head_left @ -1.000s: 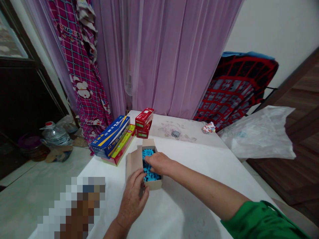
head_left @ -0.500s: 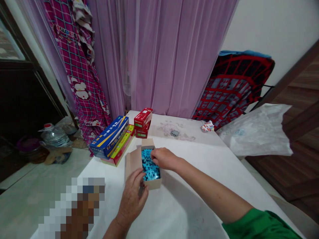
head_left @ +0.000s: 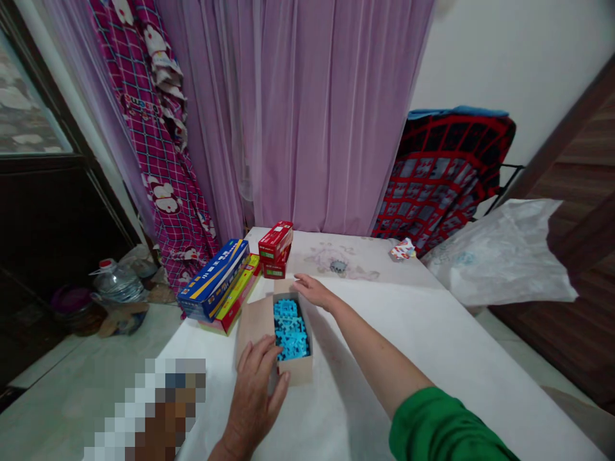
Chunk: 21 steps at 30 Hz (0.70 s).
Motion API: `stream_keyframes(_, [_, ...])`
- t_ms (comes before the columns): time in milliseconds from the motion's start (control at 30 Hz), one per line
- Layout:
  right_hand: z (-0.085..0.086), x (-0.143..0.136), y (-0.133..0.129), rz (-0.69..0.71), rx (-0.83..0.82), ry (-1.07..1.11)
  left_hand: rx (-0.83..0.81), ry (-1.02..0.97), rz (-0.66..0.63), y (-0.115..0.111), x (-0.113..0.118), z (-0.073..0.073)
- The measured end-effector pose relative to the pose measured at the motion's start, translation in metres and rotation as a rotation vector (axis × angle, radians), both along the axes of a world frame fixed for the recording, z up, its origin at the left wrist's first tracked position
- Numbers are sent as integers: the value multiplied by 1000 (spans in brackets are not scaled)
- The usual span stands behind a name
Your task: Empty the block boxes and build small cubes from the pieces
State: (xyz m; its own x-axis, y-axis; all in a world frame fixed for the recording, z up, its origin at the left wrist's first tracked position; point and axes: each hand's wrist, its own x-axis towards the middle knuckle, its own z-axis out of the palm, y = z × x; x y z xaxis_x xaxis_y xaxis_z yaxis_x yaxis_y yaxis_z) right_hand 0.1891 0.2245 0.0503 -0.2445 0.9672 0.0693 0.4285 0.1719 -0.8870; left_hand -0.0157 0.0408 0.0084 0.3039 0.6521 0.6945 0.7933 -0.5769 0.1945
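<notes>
A small cardboard box (head_left: 296, 372) stands on the white-covered table with its lid flap (head_left: 254, 320) folded out to the left. Light-blue plastic pieces (head_left: 291, 330), toothed like interlocking blocks, fill it. My left hand (head_left: 257, 384) lies at the near left corner, fingers spread over the flap and the box's left edge, thumb by the near wall. At the far end, my right hand (head_left: 316, 294) has its fingers stretched out, with the tips at the short far flap (head_left: 284, 285). I see nothing held in it.
Left of the box lie a blue box (head_left: 214, 282) and a yellow-and-red box (head_left: 237, 294). Two stacked red boxes (head_left: 276, 246) stand behind. A crumpled wrapper (head_left: 402, 250) sits at the far right, near a white plastic bag (head_left: 504, 256) beside the table.
My right hand has moved from among the blue pieces to the far flap, and its curled fingers have straightened. The left hand stays at the box. The view has shifted slightly.
</notes>
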Motion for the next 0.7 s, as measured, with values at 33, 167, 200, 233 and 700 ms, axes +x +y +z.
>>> stream_keyframes(33, [-4, -3, 2, 16, -1, 23, 8, 24, 2, -2, 0, 0])
stream_keyframes(167, [-14, 1, -3, 59, -5, 21, 29, 143, 6, -5, -3, 1])
stream_keyframes(200, [-15, 6, -7, 59, -7, 14, 38, 164, 14, -5, -5, 1])
stream_keyframes(233, [-17, 11, -11, 54, -11, 6, 52, 179, 22, -4, -7, 1])
stream_keyframes(700, [-15, 18, -15, -55, 12, 73, 128, 301, 40, 5, -33, 8])
